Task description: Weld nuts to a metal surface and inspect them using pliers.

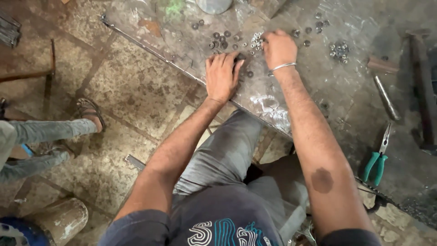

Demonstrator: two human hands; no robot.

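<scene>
My left hand [222, 75] lies flat, palm down, on the worn metal worktop [318, 77], fingers apart, covering a few small washers at its fingertips. My right hand [278, 48], with a metal bangle on the wrist, is curled over a cluster of small shiny nuts [257, 42]; its fingers pinch among them, and I cannot see whether one is held. Dark washers [222, 38] lie scattered just beyond my left hand. A second heap of nuts [339, 49] sits to the right.
Green-handled pliers [378, 157] lie near the table's right edge, with a hammer [384, 93] and a dark metal bar [423, 91] beyond. Another person's legs and a sandalled foot [88, 111] are on the stone floor at left. A pale cylinder [61, 218] stands at the bottom left.
</scene>
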